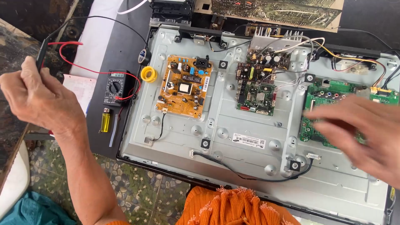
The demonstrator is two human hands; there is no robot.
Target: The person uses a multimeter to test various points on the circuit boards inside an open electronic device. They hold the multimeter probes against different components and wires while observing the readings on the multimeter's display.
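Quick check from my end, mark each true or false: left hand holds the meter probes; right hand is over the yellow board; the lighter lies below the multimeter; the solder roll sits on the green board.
1. The left hand holds the meter probes: true.
2. The right hand is over the yellow board: false, it is over the green board at the right.
3. The lighter lies below the multimeter: true.
4. The solder roll sits on the green board: false, it lies on the metal panel beside the yellow board.

A yellow lighter (106, 120) lies beside solder (148, 74).
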